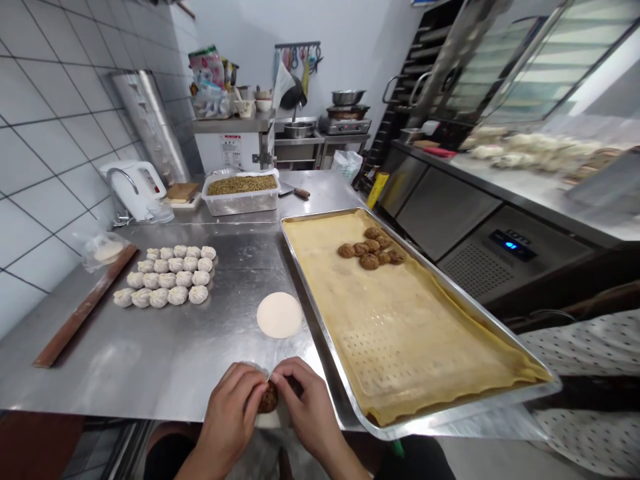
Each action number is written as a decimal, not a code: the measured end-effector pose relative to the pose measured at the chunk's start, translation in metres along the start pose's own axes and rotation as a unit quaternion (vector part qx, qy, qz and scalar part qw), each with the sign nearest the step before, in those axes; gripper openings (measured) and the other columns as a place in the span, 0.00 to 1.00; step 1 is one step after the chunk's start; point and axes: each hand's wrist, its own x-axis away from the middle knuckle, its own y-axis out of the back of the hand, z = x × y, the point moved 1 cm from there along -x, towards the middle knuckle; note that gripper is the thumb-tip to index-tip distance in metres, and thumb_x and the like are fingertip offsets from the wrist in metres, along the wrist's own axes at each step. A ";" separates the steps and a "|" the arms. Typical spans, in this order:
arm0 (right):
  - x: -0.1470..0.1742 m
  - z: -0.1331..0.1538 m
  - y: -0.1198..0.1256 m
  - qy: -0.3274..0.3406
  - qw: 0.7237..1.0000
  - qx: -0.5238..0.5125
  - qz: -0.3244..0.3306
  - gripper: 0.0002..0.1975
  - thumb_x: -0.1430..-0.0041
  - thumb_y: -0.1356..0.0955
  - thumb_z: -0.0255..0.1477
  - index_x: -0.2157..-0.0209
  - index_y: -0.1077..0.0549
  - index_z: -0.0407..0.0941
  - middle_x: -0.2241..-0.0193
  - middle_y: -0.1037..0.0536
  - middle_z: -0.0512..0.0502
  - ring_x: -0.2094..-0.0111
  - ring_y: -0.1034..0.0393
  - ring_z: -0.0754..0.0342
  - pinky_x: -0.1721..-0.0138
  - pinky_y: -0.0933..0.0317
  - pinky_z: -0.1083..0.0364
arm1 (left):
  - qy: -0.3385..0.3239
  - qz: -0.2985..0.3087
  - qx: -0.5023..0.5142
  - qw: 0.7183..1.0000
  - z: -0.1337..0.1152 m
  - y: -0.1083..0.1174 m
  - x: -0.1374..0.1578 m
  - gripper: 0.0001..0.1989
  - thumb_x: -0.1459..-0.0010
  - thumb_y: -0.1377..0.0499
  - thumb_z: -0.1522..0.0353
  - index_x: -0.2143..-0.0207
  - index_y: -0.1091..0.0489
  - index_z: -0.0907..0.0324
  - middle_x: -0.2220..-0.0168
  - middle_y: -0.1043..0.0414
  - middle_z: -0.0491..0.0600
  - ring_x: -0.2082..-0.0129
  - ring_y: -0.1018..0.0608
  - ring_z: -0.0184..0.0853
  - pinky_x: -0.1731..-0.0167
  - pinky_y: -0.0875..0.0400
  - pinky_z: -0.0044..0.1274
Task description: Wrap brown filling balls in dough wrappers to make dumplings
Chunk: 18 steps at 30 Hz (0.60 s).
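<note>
Both hands meet at the front edge of the steel table, round a brown ball of filling [269, 399]. With closed fingers, my left hand [231, 408] pinches the dough wrapper at the ball's left and top. My right hand [309, 405] pinches the same wrapper from the other side, thumb and forefinger close to the left fingertips. Most of this wrapper is hidden by the fingers. Just beyond the hands lies a flat round dough wrapper [279, 315]. Several pleated dough buns [175, 265] stand in rows at the left.
To the right, a large metal tray [320, 293] lined with yellowish cloth holds several brown filling balls [370, 247]. A wooden stick [87, 307] lies at left. Farther back are a tub of chopped filling [243, 193], a knife [301, 193] and a white kettle [135, 189]. Spotted fabric [590, 360] shows at right.
</note>
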 end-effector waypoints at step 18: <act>0.015 -0.005 0.001 0.046 0.999 -0.005 0.006 0.09 0.29 0.35 0.31 0.55 0.22 0.49 0.56 0.20 0.42 0.53 0.25 0.49 0.50 0.30 0.51 | -0.069 -0.024 -0.060 0.996 -0.011 -0.001 -0.001 0.12 0.31 0.47 0.74 0.53 0.25 0.56 0.62 0.25 0.50 0.61 0.23 0.34 0.59 0.23 0.27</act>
